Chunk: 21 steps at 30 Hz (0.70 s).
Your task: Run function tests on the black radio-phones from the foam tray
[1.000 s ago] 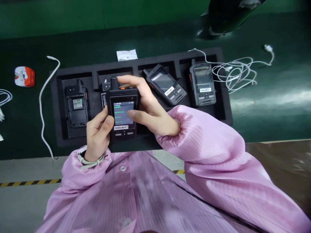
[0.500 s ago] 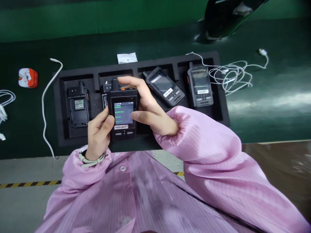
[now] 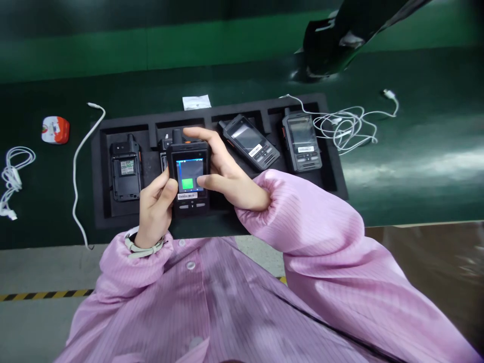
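Observation:
I hold a black handheld radio (image 3: 189,177) upright over a black foam tray (image 3: 333,166). My left hand (image 3: 156,206) grips its left side from below, thumb on the edge. My right hand (image 3: 227,171) wraps the top and right side, its index finger on the top and its thumb touching the lit screen, which shows a green square. In the tray lie a radio with its back open (image 3: 126,171) at the left, a tilted radio (image 3: 249,142) and an upright radio (image 3: 301,141) at the right. Another unit behind the held radio is mostly hidden.
White cables lie on the dark green belt: one (image 3: 77,171) left of the tray, a coil (image 3: 13,176) at far left, a tangle (image 3: 348,126) at right. A red-and-white pack (image 3: 55,129) and a small white bag (image 3: 196,102) lie nearby. A black object (image 3: 333,40) sits at the back.
The radio's screen has switched from lines of green text to a picture with a green square. My right thumb has come down onto the screen. The view has shifted slightly.

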Available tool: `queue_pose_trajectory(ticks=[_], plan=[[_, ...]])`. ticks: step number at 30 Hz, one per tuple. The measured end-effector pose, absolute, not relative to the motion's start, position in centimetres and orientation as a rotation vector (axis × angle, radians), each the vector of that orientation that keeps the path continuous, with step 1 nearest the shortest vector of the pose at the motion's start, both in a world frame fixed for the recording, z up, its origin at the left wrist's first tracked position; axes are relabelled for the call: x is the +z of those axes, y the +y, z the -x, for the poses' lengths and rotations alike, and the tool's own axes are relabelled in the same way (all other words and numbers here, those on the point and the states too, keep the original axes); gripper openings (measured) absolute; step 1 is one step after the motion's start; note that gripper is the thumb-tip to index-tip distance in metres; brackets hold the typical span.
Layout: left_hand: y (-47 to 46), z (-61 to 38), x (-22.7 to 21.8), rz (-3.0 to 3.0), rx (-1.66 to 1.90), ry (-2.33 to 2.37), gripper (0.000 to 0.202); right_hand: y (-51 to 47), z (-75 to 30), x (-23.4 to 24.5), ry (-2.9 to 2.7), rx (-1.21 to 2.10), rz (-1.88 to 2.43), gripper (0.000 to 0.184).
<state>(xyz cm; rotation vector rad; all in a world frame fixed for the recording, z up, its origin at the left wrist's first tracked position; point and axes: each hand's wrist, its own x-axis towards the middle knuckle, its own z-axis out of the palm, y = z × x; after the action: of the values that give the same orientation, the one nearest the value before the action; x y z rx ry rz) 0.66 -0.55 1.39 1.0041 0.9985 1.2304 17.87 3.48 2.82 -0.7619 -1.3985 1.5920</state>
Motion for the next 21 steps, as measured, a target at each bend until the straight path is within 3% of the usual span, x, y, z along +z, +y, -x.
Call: queue_pose_trajectory(ticks=[21], plan=[[-0.31,-0.54,1.37,-0.894,1.224,1.093,0.042,4.21,-17.38,1.95,-1.305,1.613,0.717,0.068]])
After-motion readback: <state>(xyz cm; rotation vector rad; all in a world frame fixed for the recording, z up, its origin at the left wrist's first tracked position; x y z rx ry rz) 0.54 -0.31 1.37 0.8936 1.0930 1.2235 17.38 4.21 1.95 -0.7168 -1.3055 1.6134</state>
